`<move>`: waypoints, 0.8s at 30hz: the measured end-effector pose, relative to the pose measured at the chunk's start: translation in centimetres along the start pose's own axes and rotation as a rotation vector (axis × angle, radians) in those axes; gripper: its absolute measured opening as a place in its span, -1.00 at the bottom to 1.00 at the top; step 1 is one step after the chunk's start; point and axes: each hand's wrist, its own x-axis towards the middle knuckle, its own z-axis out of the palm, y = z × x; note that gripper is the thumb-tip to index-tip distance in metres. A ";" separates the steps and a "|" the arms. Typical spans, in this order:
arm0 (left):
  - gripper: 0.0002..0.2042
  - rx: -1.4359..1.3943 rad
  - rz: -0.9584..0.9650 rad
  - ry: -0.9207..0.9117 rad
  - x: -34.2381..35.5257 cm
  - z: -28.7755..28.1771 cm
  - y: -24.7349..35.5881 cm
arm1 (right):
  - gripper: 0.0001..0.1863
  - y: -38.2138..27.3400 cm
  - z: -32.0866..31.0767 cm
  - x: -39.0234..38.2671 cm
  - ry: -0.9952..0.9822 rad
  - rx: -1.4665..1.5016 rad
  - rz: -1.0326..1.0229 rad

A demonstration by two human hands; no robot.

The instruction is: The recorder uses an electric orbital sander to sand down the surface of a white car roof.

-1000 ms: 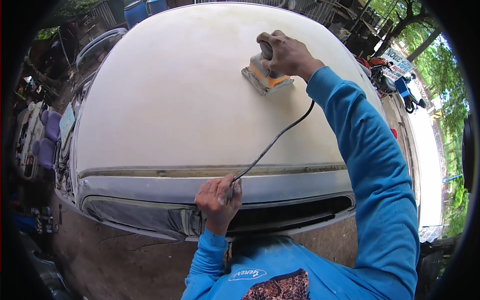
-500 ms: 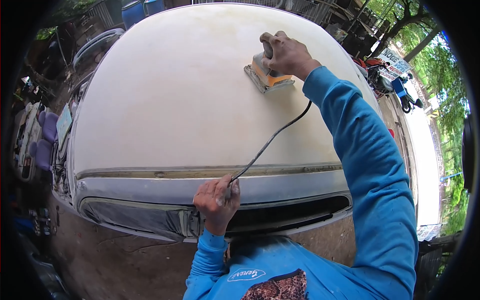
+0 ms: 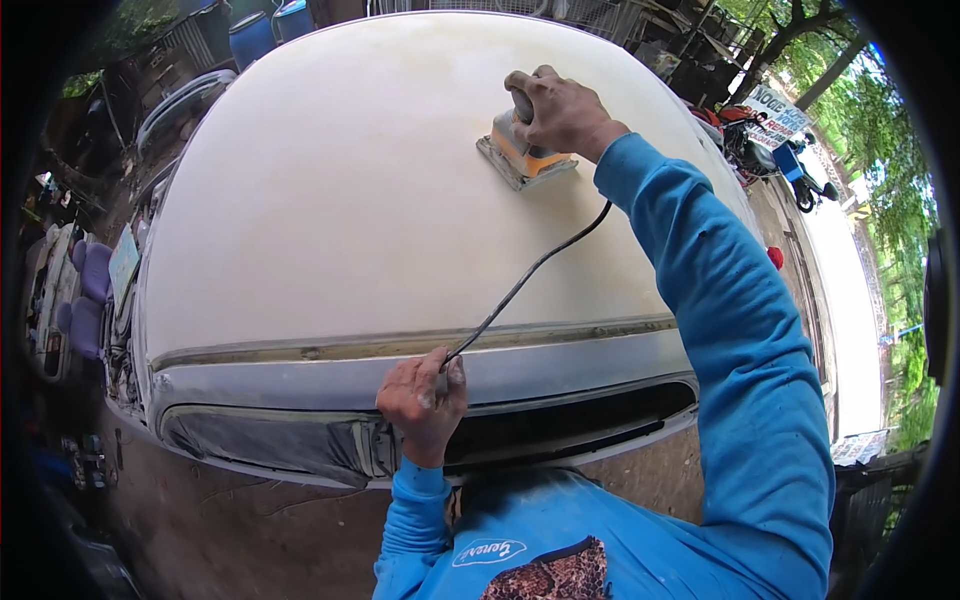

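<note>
My right hand [image 3: 568, 112], its arm stretched far out, is closed round the top knob of an orange and grey electric sander [image 3: 515, 152]. The sander's square pad rests on the pale, sanded roof [image 3: 330, 200] of a vehicle. A black power cord [image 3: 530, 272] runs from beneath my right wrist down to my left hand [image 3: 425, 400]. There, at the roof's near edge, my left fingers are wrapped round the cord. Below that hand the cord is hidden.
Along the near side runs a roof channel [image 3: 400, 347] above side windows, one covered with dark sheeting [image 3: 265, 435], one an open gap [image 3: 560, 430]. Blue barrels [image 3: 252, 38] stand at the far left. A motorcycle [image 3: 765, 145] and a sign stand at the right. Purple seats [image 3: 92, 290] lie left.
The sander and my right hand sit slightly further left in the picture. My view has shifted a little; my left hand still grips the cord.
</note>
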 end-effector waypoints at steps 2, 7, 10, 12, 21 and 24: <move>-0.83 0.005 0.005 -0.012 0.0 -0.4 0.0 | -0.38 -0.3 -0.2 -1.3 0.007 0.033 -0.070; -0.84 0.010 0.022 -0.009 -1.1 -1.0 -0.9 | -0.44 -4.8 -1.8 -5.4 -0.017 0.146 -0.286; -0.86 0.022 0.020 -0.023 -1.1 -0.6 -0.9 | -0.49 -5.1 -1.5 -6.9 -0.024 0.253 -0.384; -0.86 0.038 0.030 -0.036 -1.0 -0.8 -0.5 | -0.51 -4.7 -1.8 -7.5 -0.037 0.335 -0.410; -0.72 -0.017 -0.163 -0.298 -0.3 -2.7 1.4 | -0.33 -1.1 -3.0 -2.7 -0.426 0.467 0.030; -0.56 -0.132 -0.126 -0.252 2.0 -2.0 2.9 | -0.39 -2.3 -2.3 -2.6 -0.426 0.470 -0.001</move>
